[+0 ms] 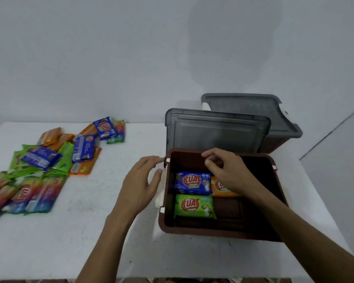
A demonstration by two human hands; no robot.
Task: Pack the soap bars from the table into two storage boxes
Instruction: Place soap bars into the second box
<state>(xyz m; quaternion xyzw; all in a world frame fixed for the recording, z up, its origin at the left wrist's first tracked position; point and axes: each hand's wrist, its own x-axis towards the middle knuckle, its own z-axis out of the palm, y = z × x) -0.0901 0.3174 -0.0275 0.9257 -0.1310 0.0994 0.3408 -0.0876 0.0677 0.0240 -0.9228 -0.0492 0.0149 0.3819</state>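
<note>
Left hand [143, 180]: fingers straight and relaxed, holding nothing; its tips are at the box's left rim, and we cannot tell if they touch.
Right hand [227, 170]: over the box, fingers loosely bent; we see nothing in them.
Box [213, 234]: brown and open, on the table [90, 221].
Packed bars: three, lying flat: blue [192, 181], green [194, 205] and orange [223, 188].
Pile [49, 160]: well to the left, too overlapped for us to count.
Boxes: two; the second [274, 144] is behind.
Lids: two, both grey; one [217, 129] leans behind the open box.
Risk: we judge that nudging the box could tip that lid onto it.
</note>
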